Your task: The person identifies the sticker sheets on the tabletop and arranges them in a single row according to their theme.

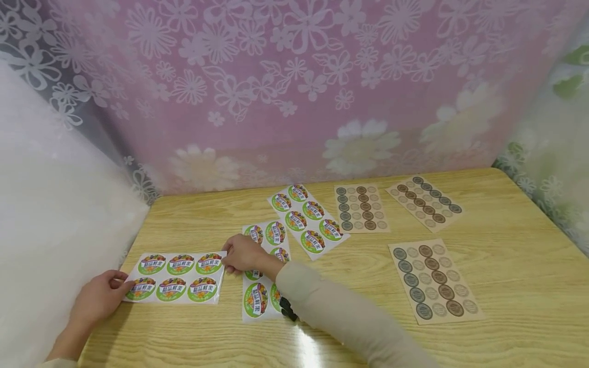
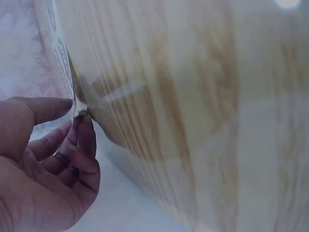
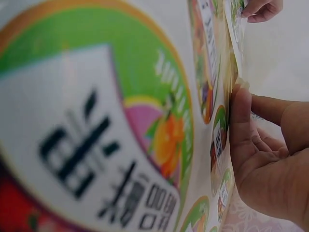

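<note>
A white sheet of round fruit stickers (image 1: pixel 175 278), printed green with fruit pictures, lies crosswise at the left of the table. My left hand (image 1: pixel 98 296) pinches its left edge between thumb and fingers; the left wrist view shows that hand (image 2: pixel 53 164) gripping the sheet's edge, raised a little off the wood. At the opposite end, my right hand (image 1: pixel 244 254) pinches the upper right corner. Under the right hand and sleeve lies a second fruit sticker sheet (image 1: pixel 255 301), partly hidden. Its labels fill the right wrist view beside the right hand (image 3: pixel 270 154).
A third fruit sticker sheet (image 1: pixel 313 220) lies slanted behind the right hand. Three brown sheets of small round seals lie at the right: one at the back (image 1: pixel 362 209), one tilted (image 1: pixel 425 203), one nearer (image 1: pixel 434 281). A floral curtain (image 1: pixel 276 102) hangs behind the wooden table (image 1: pixel 520 230).
</note>
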{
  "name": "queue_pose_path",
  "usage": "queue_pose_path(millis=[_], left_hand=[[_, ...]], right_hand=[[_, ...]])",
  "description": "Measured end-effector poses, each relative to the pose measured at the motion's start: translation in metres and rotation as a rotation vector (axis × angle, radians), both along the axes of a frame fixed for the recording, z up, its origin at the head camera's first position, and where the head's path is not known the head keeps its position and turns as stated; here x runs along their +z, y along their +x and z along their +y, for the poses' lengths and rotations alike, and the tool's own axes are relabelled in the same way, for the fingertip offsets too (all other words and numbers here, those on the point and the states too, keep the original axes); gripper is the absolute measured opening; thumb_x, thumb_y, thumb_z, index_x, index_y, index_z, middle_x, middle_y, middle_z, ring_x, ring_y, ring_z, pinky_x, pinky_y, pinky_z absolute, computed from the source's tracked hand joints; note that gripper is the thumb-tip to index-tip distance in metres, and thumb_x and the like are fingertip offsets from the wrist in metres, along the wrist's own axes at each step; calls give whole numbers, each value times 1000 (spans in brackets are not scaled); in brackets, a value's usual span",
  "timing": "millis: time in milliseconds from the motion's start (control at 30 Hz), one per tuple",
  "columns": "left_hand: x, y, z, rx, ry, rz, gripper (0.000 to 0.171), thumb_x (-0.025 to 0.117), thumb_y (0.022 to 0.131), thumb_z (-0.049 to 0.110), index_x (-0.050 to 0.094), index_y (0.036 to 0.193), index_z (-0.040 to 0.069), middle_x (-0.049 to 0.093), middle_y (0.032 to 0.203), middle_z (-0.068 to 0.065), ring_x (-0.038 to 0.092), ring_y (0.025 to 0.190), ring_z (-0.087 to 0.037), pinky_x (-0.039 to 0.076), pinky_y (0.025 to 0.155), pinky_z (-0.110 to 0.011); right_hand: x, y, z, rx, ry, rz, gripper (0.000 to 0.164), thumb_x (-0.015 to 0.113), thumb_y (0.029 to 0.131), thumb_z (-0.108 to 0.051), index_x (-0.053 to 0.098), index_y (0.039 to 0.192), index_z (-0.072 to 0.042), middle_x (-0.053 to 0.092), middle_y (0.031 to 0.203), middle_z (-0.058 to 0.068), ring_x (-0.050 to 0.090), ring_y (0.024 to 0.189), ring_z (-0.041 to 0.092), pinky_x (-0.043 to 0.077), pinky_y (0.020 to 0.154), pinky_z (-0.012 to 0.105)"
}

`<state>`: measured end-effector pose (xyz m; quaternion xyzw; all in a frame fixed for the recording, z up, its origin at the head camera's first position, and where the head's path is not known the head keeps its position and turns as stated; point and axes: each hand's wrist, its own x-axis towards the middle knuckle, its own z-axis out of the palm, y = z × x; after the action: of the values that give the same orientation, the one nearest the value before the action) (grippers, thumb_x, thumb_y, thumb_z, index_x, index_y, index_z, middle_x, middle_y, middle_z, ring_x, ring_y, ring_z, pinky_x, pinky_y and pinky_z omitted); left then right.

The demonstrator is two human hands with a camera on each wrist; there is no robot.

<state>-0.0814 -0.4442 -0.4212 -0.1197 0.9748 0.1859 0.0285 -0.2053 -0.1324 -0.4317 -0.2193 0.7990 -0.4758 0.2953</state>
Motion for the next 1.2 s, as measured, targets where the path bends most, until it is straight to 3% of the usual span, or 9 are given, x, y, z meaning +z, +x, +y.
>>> queue_pose_path(millis=[367,700,1200], left_hand=[[6,-4,5,67,-95,-80,39,55,93,23,57,111,-12,64,92,-21,61,78,-34,46,58,-45],[8,-9,9,155,-148,-189,43,49,93,26,52,119,-8,57,108,-32,58,79,-45,44,52,-49],[11,-9,11,137,-192,-201,44,48,94,27,50,121,-8,51,109,-31,55,88,-50,44,55,-54]], right_hand=[[-1,1,-12,-77,44,25,18,63,91,-8,66,109,-3,65,62,5,60,50,13,48,49,21],[-5,-1,-16,-120,-51,20,16,63,90,-5,67,105,0,65,64,4,63,54,13,50,52,21],[-4,0,-17,-115,-61,35,23,61,90,-5,66,111,3,65,67,3,64,57,14,49,54,20]])
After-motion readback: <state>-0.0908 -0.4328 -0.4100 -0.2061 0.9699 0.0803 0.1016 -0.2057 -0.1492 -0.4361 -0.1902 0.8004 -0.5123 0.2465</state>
